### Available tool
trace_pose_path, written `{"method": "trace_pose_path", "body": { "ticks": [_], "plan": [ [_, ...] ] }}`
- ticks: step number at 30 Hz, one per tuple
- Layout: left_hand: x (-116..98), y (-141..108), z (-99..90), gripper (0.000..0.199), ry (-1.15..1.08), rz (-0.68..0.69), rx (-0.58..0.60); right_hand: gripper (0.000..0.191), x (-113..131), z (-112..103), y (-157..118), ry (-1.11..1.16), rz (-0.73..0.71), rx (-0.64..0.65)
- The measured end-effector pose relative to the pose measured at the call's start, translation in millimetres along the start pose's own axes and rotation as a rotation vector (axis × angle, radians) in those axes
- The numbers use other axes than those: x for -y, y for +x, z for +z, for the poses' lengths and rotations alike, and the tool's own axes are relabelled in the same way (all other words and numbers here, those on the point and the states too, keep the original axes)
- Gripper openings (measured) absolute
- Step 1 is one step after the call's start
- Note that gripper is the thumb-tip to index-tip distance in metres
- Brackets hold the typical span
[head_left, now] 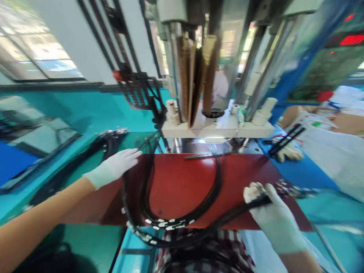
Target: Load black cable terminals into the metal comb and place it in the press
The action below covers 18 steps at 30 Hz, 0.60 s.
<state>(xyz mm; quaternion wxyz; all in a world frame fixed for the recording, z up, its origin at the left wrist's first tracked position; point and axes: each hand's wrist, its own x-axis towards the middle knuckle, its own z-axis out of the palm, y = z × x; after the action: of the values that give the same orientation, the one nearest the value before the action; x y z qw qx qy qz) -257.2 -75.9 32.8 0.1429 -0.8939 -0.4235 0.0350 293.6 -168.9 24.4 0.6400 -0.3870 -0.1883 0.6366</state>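
Observation:
My right hand (271, 212), in a white glove, is closed around one end of a black cable bundle (227, 217) at the right of the red-brown board (182, 182). That bundle loops down past the board's front edge and back up at the left, with white labels along it. A second labelled bundle (209, 203) curves on the board, its thin ends near the machine's base. My left hand (115, 167), also white-gloved, has its fingers stretched out over the board's left part, beside the cables; nothing shows in its grasp.
A press-like machine (217, 131) with metal columns stands behind the board. More black cables (71, 167) lie at the left. On the blue surface at right are a glove (290, 151), black-handled tools (286, 140) and white bags (335, 151).

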Motion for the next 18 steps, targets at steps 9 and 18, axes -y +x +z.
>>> {"method": "trace_pose_path", "body": {
  "ticks": [9, 18],
  "plan": [
    [-109, 59, -49.8, 0.037, -0.369, -0.109, -0.043, 0.038, -8, 47, 19, -0.191, 0.446, 0.422],
    [-234, 207, -98.7, 0.039, -1.71, -0.287, 0.001, 0.039, -23, 71, 22, -0.495, 0.468, 0.536]
  ]
}}
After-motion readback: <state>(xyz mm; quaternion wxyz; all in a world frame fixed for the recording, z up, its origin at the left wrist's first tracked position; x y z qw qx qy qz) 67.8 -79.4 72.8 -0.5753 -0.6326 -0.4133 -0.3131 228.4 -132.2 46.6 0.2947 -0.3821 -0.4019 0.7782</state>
